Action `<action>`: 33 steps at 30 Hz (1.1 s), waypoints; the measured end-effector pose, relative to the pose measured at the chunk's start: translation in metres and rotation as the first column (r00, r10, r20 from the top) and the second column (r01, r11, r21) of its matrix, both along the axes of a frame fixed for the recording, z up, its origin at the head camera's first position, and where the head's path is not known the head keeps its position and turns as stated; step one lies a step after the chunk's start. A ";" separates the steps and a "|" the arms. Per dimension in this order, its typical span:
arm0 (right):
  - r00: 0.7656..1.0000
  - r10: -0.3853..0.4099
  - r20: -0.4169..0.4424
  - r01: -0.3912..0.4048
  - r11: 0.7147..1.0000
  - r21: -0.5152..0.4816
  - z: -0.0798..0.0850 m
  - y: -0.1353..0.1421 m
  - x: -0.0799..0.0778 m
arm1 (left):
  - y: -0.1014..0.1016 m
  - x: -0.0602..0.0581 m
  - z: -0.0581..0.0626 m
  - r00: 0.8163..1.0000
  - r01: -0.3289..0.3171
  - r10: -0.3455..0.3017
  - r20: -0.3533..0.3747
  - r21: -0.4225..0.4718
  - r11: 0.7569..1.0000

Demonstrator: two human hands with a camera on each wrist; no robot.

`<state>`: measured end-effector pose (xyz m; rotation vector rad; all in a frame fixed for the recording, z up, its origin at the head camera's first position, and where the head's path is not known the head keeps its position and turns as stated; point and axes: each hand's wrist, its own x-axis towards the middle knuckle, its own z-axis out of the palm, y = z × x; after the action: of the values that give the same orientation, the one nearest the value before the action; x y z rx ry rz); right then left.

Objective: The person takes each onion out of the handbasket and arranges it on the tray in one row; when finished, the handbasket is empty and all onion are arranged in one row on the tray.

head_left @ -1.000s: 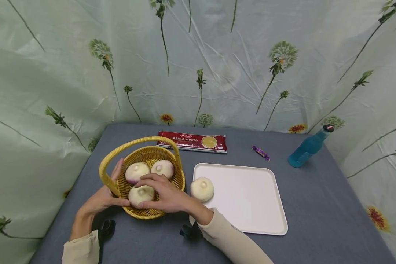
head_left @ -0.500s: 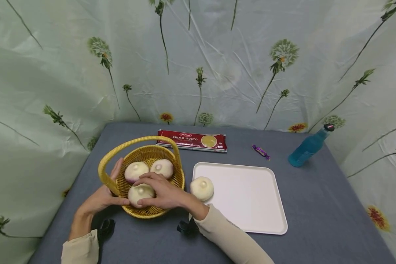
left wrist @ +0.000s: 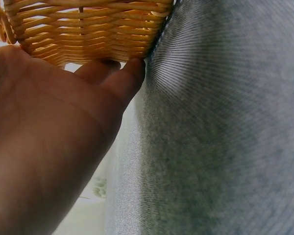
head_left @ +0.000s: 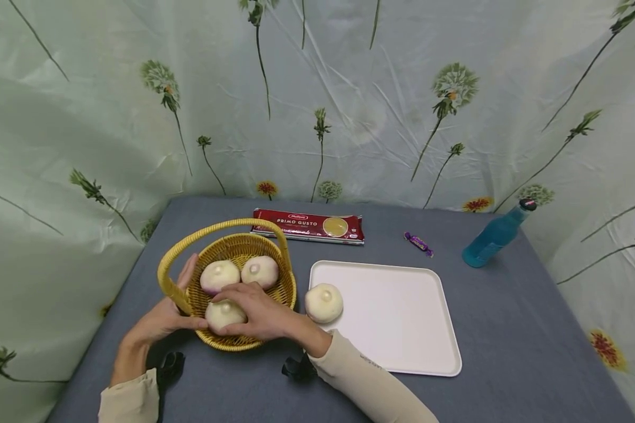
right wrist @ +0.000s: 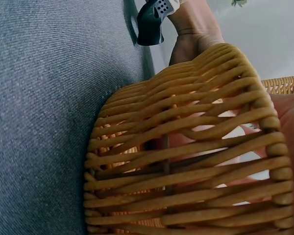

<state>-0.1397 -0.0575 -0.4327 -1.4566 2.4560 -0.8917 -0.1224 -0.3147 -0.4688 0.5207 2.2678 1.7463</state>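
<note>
A yellow wicker basket [head_left: 291, 276] with an arched handle stands at the left of the table in the head view. My left hand [head_left: 161, 320] cups its left outer side, thumb along the front rim. In the left wrist view, the fingers [left wrist: 130, 76] lie against the low part of the woven wall. Inside, my right hand [head_left: 261, 311] grips the front turnip [head_left: 224, 317], thumb in front and fingers over its far side. Behind it lie a second turnip [head_left: 219, 275] and a third turnip [head_left: 260, 270]. The woven wall [right wrist: 186, 147] partly hides the right hand in its wrist view.
A white tray [head_left: 397, 311] lies right of the basket, with one turnip [head_left: 324, 303] on its left edge. Behind are a red PRIMO GUSTO packet [head_left: 309, 226] and a purple wrapped candy [head_left: 418, 244]. A blue bottle [head_left: 494, 238] stands at the far right.
My right hand's fingers and thumb have drawn a little closer round the front turnip. The left hand and the basket have stayed in place.
</note>
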 end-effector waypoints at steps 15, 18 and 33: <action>0.996 -0.049 -0.068 0.052 0.998 0.044 0.000 0.001 0.004 | 0.001 0.002 0.000 1.000 0.016 -0.016 -0.025 0.010 1.000; 0.997 -0.053 -0.062 0.055 0.998 0.042 0.001 0.002 0.004 | 0.002 0.002 0.000 0.999 0.021 -0.021 -0.026 0.013 1.000; 0.996 -0.082 -0.038 0.081 0.996 -0.022 0.010 0.010 0.002 | 0.001 0.001 0.002 0.999 0.016 -0.016 -0.031 0.001 1.000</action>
<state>-0.1378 -0.0473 -0.4224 -1.4024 2.5591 -0.9148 -0.1215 -0.3142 -0.4671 0.5682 2.2772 1.7447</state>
